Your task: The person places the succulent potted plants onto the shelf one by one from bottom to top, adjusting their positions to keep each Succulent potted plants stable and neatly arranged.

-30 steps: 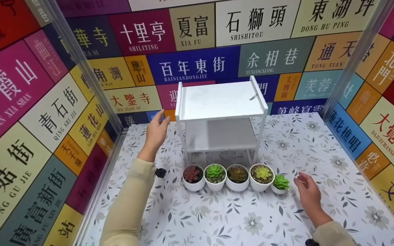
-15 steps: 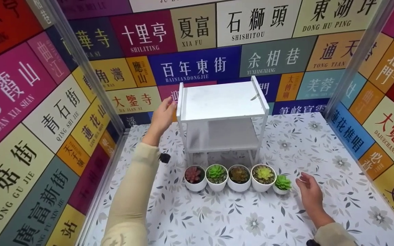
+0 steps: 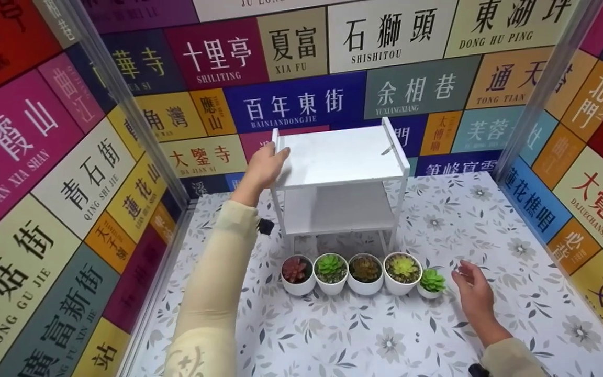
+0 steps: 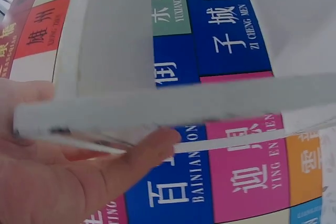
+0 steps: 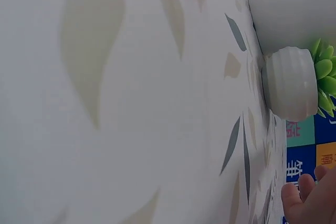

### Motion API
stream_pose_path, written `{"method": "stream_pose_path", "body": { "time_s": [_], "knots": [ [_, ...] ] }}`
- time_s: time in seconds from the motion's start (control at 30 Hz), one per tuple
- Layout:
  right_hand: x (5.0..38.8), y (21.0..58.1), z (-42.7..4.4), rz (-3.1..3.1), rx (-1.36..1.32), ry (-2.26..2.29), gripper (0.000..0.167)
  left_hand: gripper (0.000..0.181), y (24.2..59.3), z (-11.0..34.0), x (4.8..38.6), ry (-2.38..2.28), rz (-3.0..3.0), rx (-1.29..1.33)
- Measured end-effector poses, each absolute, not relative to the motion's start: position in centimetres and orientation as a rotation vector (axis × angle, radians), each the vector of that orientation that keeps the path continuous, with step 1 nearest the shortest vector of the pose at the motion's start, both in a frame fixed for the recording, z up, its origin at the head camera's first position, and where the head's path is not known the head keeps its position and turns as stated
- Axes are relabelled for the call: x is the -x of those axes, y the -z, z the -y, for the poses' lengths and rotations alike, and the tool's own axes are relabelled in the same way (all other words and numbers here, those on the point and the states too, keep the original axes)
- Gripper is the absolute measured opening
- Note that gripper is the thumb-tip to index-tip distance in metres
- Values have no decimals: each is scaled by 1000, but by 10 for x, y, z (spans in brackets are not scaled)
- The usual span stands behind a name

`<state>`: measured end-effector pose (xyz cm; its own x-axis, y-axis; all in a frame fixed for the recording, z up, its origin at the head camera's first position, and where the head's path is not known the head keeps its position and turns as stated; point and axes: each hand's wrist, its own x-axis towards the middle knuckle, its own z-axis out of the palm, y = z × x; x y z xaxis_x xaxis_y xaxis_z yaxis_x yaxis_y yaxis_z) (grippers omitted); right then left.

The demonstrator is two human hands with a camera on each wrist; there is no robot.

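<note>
A white two-tier shelf (image 3: pixel 341 154) stands upright against the back of the space. My left hand (image 3: pixel 266 166) is at its left end, with the raised side rail (image 4: pixel 157 106) between thumb and fingers in the left wrist view. Part of the fingers is hidden behind that rail. My right hand (image 3: pixel 474 293) hovers with loosely curled fingers and holds nothing. Just left of it is a small bright green potted succulent (image 3: pixel 431 283), whose ribbed white pot (image 5: pixel 291 83) appears in the right wrist view, apart from the fingers.
In front of the shelf, several more potted succulents form a row: a dark red one (image 3: pixel 297 275), a green one (image 3: pixel 331 273), a brown one (image 3: pixel 365 274) and a yellow-green one (image 3: pixel 402 273). A floral cloth (image 3: pixel 333 335) covers the surface. Sign-printed walls (image 3: pixel 296 102) enclose three sides.
My left hand has moved right and up, from beside the shelf onto its left side rail. The right hand stays in nearly the same place, and the pots have not moved.
</note>
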<state>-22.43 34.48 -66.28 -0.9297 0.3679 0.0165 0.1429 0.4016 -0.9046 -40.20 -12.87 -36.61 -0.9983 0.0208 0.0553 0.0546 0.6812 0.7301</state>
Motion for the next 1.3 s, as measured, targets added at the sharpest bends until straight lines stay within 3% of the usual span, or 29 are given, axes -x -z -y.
{"method": "stream_pose_path", "body": {
  "time_s": [0.57,1.3],
  "knots": [
    [223,667,-346,2452,397,-1530,54,83,360,102,415,463,3159,-65],
    [219,674,-346,2487,414,-1514,51,80,364,96,412,292,3165,-35]
  ]
}}
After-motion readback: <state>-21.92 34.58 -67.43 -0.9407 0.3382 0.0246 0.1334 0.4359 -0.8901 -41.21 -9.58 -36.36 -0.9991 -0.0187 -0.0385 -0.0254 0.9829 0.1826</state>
